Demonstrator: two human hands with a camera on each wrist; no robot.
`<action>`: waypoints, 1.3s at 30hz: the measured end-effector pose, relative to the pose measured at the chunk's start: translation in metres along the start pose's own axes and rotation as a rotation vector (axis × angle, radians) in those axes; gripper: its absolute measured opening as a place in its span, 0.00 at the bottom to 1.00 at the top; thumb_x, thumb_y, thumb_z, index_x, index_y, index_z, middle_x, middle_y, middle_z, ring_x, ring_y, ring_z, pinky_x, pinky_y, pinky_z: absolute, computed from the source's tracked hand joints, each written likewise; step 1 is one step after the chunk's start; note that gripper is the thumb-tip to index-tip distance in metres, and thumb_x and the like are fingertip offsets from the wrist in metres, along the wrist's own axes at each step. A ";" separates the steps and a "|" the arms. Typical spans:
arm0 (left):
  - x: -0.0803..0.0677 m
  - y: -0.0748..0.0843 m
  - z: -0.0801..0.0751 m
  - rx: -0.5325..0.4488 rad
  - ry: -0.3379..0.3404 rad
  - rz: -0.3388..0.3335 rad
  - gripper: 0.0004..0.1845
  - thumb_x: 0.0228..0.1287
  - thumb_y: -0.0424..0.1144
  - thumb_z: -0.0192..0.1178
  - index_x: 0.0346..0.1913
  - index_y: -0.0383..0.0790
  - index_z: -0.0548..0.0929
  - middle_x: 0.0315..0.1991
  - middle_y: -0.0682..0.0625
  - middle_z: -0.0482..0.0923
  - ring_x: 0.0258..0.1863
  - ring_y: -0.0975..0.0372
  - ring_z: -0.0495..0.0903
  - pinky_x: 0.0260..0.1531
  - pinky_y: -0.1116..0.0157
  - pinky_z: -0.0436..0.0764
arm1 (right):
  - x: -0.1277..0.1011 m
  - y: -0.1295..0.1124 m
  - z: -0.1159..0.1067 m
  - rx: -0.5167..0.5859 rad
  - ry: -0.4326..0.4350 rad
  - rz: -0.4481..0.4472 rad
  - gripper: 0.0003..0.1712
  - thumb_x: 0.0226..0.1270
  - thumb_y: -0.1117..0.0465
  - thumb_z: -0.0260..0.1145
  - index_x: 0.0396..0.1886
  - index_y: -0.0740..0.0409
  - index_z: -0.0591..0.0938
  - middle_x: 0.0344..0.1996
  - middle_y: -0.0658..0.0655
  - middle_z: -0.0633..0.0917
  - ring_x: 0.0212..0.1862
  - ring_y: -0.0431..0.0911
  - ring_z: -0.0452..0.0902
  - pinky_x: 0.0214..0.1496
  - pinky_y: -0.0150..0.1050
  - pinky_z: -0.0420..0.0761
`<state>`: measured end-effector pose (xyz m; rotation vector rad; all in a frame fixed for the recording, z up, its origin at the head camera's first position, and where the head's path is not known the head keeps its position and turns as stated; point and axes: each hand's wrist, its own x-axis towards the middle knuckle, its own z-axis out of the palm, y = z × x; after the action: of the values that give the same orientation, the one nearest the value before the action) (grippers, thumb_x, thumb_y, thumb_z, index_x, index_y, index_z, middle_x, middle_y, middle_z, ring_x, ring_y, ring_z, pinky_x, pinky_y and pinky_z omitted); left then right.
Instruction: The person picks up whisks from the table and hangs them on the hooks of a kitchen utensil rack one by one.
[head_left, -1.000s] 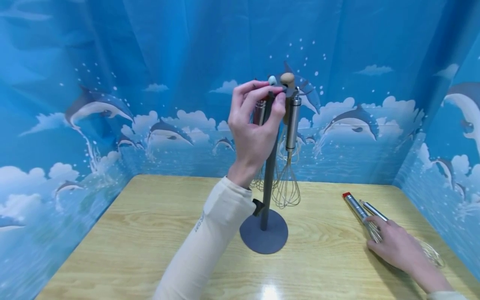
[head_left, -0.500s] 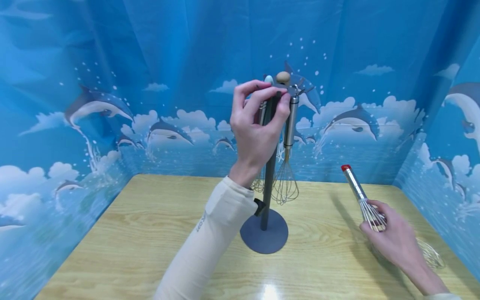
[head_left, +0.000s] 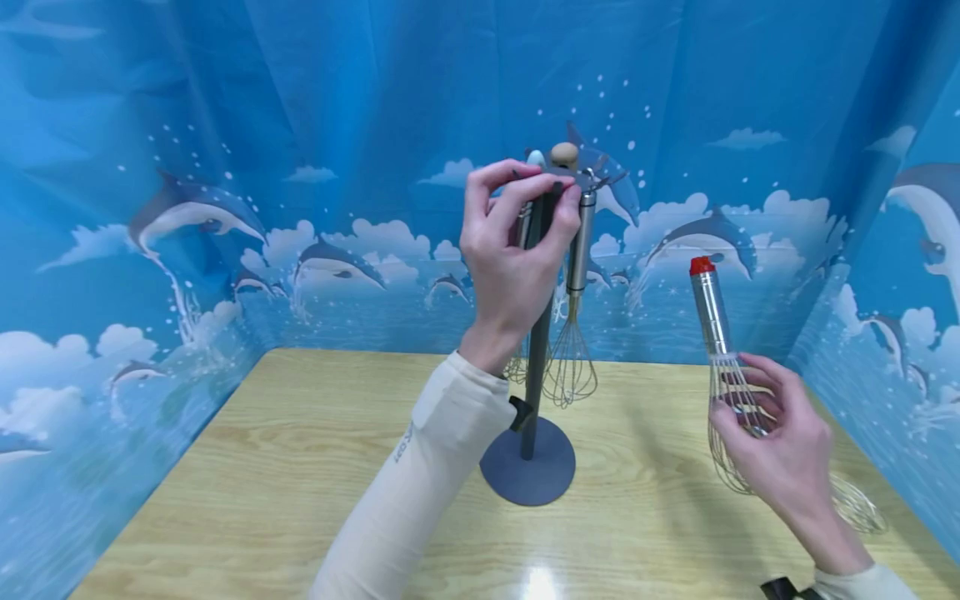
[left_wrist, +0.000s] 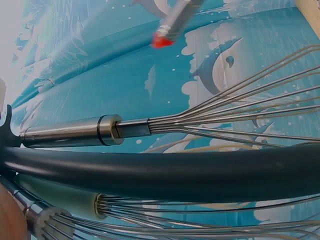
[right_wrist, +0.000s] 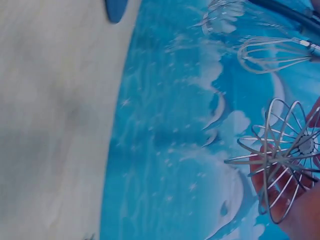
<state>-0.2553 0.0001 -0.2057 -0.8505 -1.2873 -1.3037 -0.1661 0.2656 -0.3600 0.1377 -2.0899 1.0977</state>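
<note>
A dark utensil stand [head_left: 536, 367] with a round base rises from the table. My left hand [head_left: 510, 250] grips its top plate between thumb and fingers. From the stand hangs a steel-handled whisk [head_left: 580, 250]; in the left wrist view a pale-handled whisk [left_wrist: 62, 195] and another steel one [left_wrist: 42, 217] hang beyond the pole. My right hand [head_left: 783, 446] holds a whisk [head_left: 710, 312] by its wires, raised above the table, its red-tipped handle pointing up. In the right wrist view that whisk's wire loops [right_wrist: 277, 160] cover part of the fingers.
Another whisk [head_left: 858, 507] lies on the table at the right, partly hidden behind my right wrist. The wooden table [head_left: 322, 450] is backed by a blue dolphin-print curtain [head_left: 420, 100] that also closes off both sides.
My right hand has picked up the red-tipped whisk from the table, lifting it and tilting it more upright. My left hand stays on the stand's top, which shifted slightly.
</note>
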 end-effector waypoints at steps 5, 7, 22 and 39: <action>0.000 0.000 -0.001 0.050 0.000 0.021 0.11 0.63 0.31 0.67 0.44 0.26 0.86 0.51 0.33 0.72 0.49 0.49 0.78 0.47 0.71 0.84 | 0.005 -0.016 0.006 0.156 0.020 -0.132 0.38 0.50 0.84 0.64 0.66 0.68 0.75 0.45 0.39 0.84 0.39 0.25 0.84 0.39 0.18 0.82; 0.000 0.000 -0.001 0.066 0.002 0.029 0.11 0.63 0.31 0.67 0.44 0.26 0.86 0.51 0.33 0.72 0.50 0.49 0.77 0.47 0.71 0.83 | 0.008 -0.021 0.008 0.216 0.019 -0.178 0.38 0.49 0.86 0.63 0.65 0.72 0.74 0.46 0.42 0.85 0.40 0.27 0.85 0.40 0.19 0.82; 0.000 0.003 0.001 0.192 0.019 0.079 0.10 0.62 0.35 0.69 0.43 0.31 0.89 0.49 0.35 0.76 0.56 0.49 0.73 0.53 0.68 0.74 | 0.021 -0.052 0.021 0.475 0.019 -0.370 0.35 0.48 0.88 0.57 0.62 0.84 0.70 0.49 0.54 0.86 0.40 0.37 0.88 0.42 0.24 0.85; -0.002 0.004 0.001 0.217 0.013 0.077 0.10 0.63 0.36 0.70 0.43 0.32 0.89 0.50 0.35 0.76 0.56 0.48 0.71 0.53 0.68 0.73 | 0.035 -0.076 0.031 0.562 -0.039 -0.386 0.33 0.52 0.87 0.58 0.63 0.82 0.70 0.49 0.56 0.87 0.40 0.39 0.89 0.41 0.27 0.86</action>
<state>-0.2512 0.0025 -0.2068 -0.7301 -1.3452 -1.0850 -0.1771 0.2037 -0.2968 0.8029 -1.6366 1.4055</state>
